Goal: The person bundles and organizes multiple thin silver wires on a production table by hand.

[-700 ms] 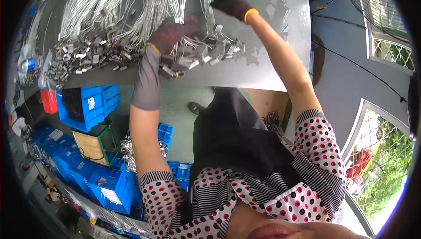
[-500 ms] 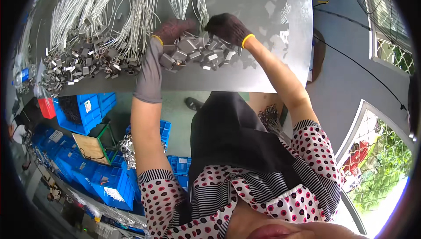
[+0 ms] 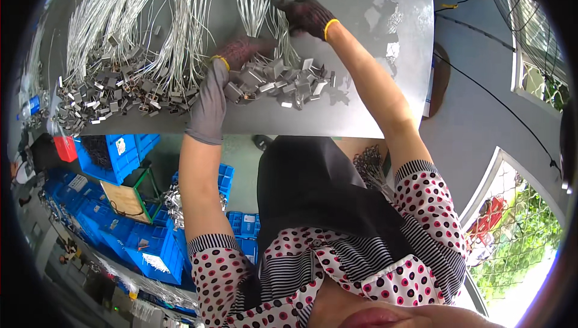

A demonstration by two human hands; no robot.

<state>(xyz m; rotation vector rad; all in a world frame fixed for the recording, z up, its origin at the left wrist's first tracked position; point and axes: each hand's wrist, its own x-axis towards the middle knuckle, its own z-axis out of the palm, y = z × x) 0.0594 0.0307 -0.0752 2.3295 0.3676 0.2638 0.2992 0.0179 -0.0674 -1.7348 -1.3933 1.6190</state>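
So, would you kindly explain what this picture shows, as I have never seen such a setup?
No machine here: these are a person's gloved left hand and right hand. A wide camera worn on the head looks down at them, which is why straight edges bend. On the grey table lie bundles of silvery wires, with small grey blocks clustered at their near ends. The left hand is low on one bundle, beside the blocks; the right is at the wires farther up. Whether either grips anything is hard to tell. Blue boxes show past the table's near edge.

Grey wall [image 3: 472,120]; bright, diamond-meshed window [image 3: 512,225]; greenish floor [image 3: 244,177]; blue crates [image 3: 99,222].
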